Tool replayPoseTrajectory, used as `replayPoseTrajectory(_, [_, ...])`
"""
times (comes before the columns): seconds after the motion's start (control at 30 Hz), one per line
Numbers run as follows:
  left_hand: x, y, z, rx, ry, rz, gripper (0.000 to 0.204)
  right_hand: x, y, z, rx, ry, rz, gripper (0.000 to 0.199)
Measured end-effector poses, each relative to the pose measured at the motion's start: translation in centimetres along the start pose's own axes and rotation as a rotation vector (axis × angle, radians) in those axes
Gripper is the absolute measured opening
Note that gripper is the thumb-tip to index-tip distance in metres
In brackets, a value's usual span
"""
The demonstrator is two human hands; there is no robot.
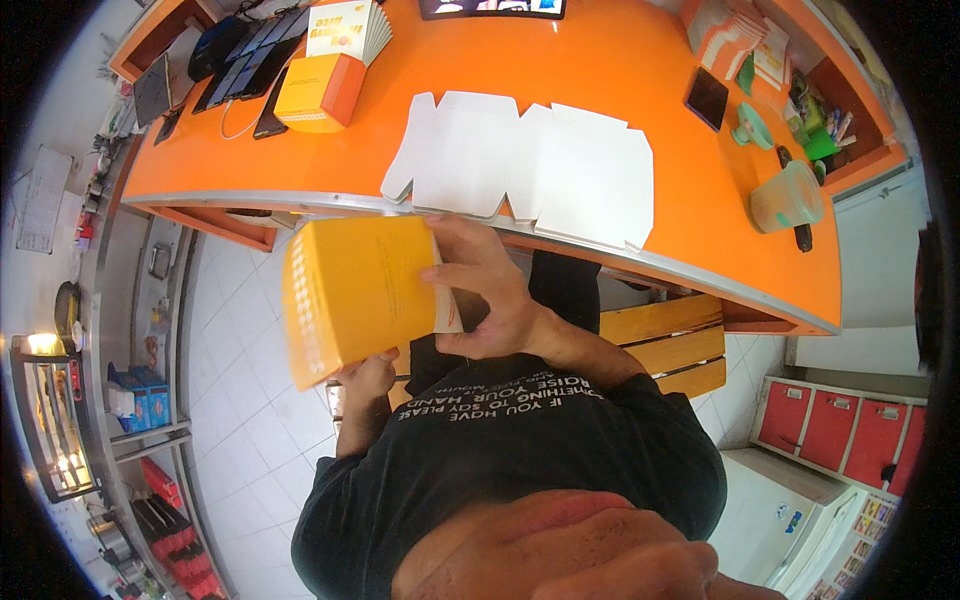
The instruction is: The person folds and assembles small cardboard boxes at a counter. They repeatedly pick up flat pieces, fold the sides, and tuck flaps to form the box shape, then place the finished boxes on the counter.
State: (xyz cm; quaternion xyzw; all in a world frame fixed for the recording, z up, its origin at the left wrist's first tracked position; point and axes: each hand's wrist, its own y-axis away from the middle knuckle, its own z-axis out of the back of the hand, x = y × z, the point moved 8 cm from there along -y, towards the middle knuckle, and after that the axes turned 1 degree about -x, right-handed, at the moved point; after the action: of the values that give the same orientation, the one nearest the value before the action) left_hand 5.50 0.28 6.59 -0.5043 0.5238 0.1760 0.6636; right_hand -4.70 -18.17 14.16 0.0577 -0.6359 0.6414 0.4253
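Yellow box (378,285), printed side (302,300) left; long axis unclear.

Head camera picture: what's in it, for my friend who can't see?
A person holds a yellow carton with left grip and right grip, in front of an orange table. Flat white cardboard lies on it, with a yellow-and-orange box farther left.

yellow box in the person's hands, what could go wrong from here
The yellow box is held in front of the orange table, so it might drop to the floor if the right hand loosens.

The white cardboard blanks lie along the table's front edge, so a bump could knock some off.
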Motion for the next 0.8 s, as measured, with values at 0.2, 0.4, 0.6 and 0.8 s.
replayPoseTrajectory(0.2, [-2.6, -1.0, -1.4, -0.170, 0.100, 0.007, 0.031, 1.0, -0.2, -0.1, -0.061, -0.049, 0.053, 0.028])
replayPoseTrajectory(0.4, [-2.5, -1.8, -0.9, -0.009, 0.004, -0.013, 0.053, 3.9, -0.3, 0.1, -0.103, 0.188, 0.330, 0.024])
replayPoseTrajectory(0.6, [-3.1, -1.7, -3.1, 0.179, 0.235, 0.037, 0.052, 3.7, -0.7, 0.2, -0.069, 0.178, 0.387, 0.026])
replayPoseTrajectory(0.8, [3.1, -0.8, -0.2, 0.212, -0.304, -0.019, 0.065, 3.2, -1.9, 1.1, -0.133, -0.145, 0.304, 0.018])
